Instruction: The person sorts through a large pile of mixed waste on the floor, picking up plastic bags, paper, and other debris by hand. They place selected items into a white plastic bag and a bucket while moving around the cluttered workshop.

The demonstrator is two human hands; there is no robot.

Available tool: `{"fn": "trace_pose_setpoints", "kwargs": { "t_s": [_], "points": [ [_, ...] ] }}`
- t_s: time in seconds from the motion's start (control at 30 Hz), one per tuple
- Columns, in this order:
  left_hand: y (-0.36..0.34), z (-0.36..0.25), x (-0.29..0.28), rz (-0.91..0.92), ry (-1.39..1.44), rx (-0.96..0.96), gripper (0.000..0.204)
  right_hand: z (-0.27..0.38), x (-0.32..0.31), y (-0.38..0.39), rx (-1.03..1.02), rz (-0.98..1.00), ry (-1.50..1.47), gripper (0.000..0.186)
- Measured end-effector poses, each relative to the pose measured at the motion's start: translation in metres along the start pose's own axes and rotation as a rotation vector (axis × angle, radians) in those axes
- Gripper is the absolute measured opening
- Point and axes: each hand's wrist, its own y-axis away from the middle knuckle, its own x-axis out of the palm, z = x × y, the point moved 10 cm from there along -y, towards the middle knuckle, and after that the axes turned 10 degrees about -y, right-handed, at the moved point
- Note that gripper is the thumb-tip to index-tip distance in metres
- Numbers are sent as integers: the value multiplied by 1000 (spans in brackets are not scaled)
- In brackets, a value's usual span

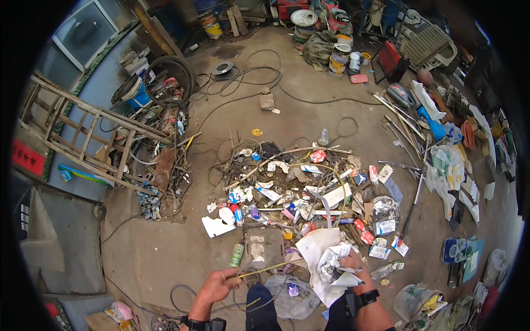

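My left hand [220,284] is closed on one end of a thin yellow strip [264,270], which slants up to the right toward the pile. White crumpled paper [330,262] is gripped in my right hand [358,269], and a larger stained white sheet [316,243] hangs beside it. The right fingertips are partly hidden by the paper. A clear plastic bag [290,303] with a purple item in it lies between my legs. The green can [237,255] stands just beyond my left hand, beside a grey block [264,248].
A heap of mixed scrap [287,187] spreads ahead, with packets, sticks and wires. At left leans a wooden ladder [83,132]. A black cable [326,101] crosses the floor. A bucket [411,300] is at lower right; metal rods [417,198] lie right of the heap.
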Motion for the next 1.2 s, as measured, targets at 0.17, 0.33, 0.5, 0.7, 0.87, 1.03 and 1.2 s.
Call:
{"fn": "trace_pose_setpoints", "kwargs": {
  "t_s": [0.17, 0.33, 0.5, 0.7, 0.87, 1.03, 1.2],
  "points": [
    [9, 12, -37, -248, -206, -9, 27, 19, -15, 38, -144, -236, 21, 69],
    [26, 51, -86, -525, -300, -29, 26, 74, -36, 62, -379, -106, 37, 55],
    [66, 119, -120, -705, -245, -174, 29, 101, -50, 93, -449, -212, 45, 46],
    [117, 160, -136, -806, -404, -276, 30, 91, -77, 92, -370, -420, 193, 50],
    [132, 207, -174, -880, -357, -259, 34, 58, -56, 72, -353, -474, 329, 42],
    [148, 243, -233, -914, -356, -226, 35, 7, -8, 61, -277, -483, 374, 43],
    [167, 257, -266, -988, -241, -234, 37, -14, 6, 47, -200, -475, 475, 41]
  ]
}}
